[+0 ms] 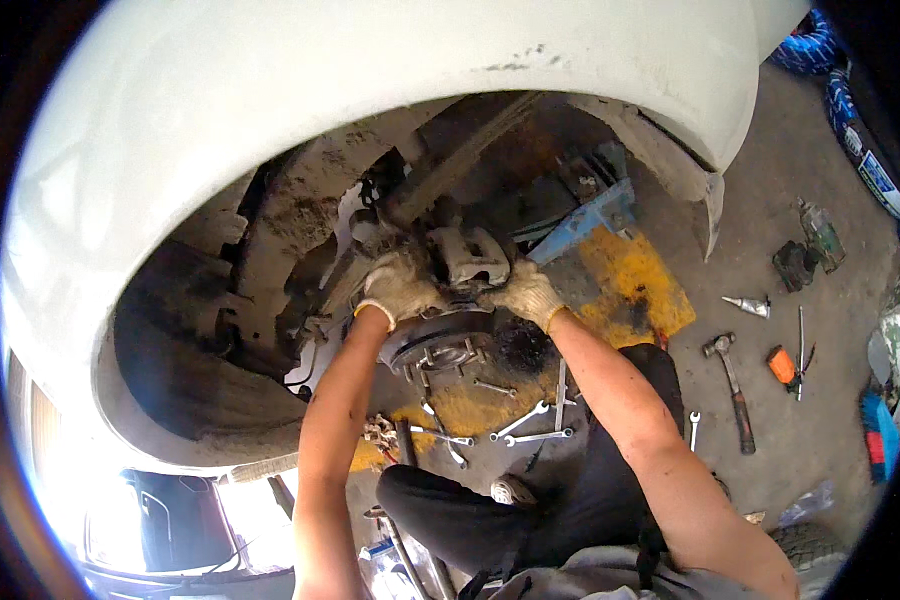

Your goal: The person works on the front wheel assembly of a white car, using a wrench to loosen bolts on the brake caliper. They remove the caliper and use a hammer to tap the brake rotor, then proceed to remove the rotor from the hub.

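Inside the wheel arch of a white car point(420, 50), my left hand point(400, 288) in a pale work glove grips the left side of the brake assembly beside the caliper point(470, 250). My right hand point(525, 292), gloved too, holds the caliper's lower right side, with fingertips partly hidden. Below both hands sits the wheel hub point(438, 355) with protruding studs. A rusty suspension arm point(440, 175) runs behind the caliper.
Several wrenches point(540, 436) lie below the hub. A yellow mat point(640, 290) and blue jack point(570, 220) are under the arch. A hammer point(735, 390), orange tool point(782, 365), tube point(748, 305) and dark green tool point(820, 235) lie rightward, near wrapped tyres point(850, 130).
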### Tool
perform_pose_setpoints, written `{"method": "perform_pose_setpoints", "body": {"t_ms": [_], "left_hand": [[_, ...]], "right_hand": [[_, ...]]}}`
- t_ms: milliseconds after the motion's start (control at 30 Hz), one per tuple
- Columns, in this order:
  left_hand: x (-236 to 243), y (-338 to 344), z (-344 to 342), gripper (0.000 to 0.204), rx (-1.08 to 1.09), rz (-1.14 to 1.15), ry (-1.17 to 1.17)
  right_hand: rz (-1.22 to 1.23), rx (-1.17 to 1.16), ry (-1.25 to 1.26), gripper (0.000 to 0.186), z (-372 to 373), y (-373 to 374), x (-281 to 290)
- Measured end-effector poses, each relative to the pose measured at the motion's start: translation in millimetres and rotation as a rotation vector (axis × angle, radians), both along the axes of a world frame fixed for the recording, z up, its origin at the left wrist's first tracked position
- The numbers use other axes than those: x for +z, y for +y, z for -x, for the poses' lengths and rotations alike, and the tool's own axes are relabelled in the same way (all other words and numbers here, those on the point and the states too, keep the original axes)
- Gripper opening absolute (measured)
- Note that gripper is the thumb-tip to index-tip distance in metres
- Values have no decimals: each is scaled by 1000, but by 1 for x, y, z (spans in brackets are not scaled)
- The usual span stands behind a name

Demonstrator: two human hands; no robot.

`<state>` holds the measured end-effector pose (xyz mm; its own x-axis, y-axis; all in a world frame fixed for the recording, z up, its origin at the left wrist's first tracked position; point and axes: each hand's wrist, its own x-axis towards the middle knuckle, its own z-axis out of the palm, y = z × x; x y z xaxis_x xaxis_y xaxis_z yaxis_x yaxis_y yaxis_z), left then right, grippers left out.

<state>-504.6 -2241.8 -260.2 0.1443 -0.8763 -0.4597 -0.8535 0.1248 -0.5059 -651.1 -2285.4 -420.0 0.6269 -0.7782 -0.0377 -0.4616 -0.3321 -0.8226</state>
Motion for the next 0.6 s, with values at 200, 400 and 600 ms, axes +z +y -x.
{"method": "perform_pose_setpoints", "body": {"t_ms": [200,400,600], "left_hand": [[-20,3,-31,38,-174,86,-34],[-3,-1,5,47,-18,136,98],[4,1,-21,28,-413,-139,-88]], "right_hand": [[98,66,-84,53,4,2,2],[95,-66,-26,62,-5,2,-7],[-29,-33,-118,72,6,3,16]]}}
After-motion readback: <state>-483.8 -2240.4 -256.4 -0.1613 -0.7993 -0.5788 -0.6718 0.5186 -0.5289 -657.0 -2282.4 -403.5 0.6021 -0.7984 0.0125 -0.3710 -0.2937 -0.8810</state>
